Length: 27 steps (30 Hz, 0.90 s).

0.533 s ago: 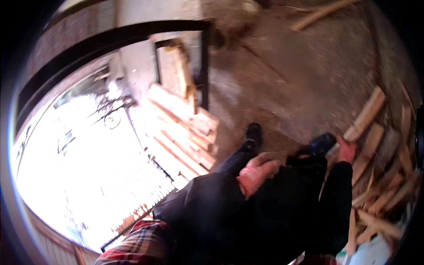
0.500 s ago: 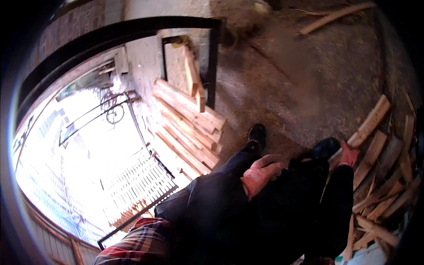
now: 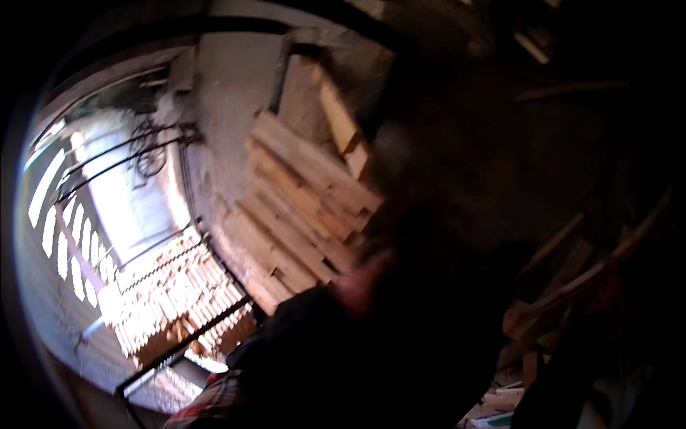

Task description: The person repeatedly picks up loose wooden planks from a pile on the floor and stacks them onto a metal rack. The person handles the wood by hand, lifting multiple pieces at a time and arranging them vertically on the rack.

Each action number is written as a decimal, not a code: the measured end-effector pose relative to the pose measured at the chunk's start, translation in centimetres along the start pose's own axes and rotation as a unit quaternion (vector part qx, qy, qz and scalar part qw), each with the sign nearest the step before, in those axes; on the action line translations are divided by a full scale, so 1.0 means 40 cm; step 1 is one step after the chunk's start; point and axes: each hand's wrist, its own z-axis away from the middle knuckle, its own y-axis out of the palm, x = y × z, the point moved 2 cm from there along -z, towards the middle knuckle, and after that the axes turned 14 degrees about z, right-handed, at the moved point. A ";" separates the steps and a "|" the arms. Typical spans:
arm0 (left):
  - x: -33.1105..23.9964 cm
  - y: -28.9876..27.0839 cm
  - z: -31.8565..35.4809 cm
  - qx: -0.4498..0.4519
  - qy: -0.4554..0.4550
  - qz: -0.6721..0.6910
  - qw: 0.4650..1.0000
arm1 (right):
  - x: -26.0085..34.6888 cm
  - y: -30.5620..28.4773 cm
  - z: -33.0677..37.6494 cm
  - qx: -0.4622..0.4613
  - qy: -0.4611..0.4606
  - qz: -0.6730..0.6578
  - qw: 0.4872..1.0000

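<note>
My left hand (image 3: 363, 284), in a reddish work glove, is a blurred shape beside the lower end of the stacked wooden boards (image 3: 307, 186). Its fingers are smeared, so whether it touches a board is unclear. On the right, my right hand (image 3: 604, 292) is a faint reddish patch in deep shadow, just under a long wooden strip (image 3: 572, 284). That strip slants over the pile of scrap wood (image 3: 547, 282). Darkness hides the right fingers and any grip on the strip.
A dark metal frame (image 3: 279, 79) stands by the boards, with a lighter beam (image 3: 336, 111) leaning there. Outside the bright opening at left are a stack of cut wood (image 3: 179, 286) and a wheel (image 3: 151, 159). Loose strips (image 3: 572, 91) lie on the shadowed floor.
The view has shifted and the floor side has darkened greatly. My left hand has moved left toward the boards. My right hand, earlier closed on a wooden slat, is now lower and farther right.
</note>
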 end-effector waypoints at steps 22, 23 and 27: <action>0.595 0.628 -0.507 0.308 -0.337 0.689 0.563 | -0.233 0.365 0.473 -0.224 0.382 0.410 0.797; 0.581 0.601 -0.493 0.283 -0.391 0.747 0.456 | -0.252 0.375 0.479 -0.228 0.390 0.388 0.803; 0.522 0.324 -0.342 0.211 -0.453 0.756 0.422 | -0.289 0.393 0.480 -0.251 0.333 0.317 0.852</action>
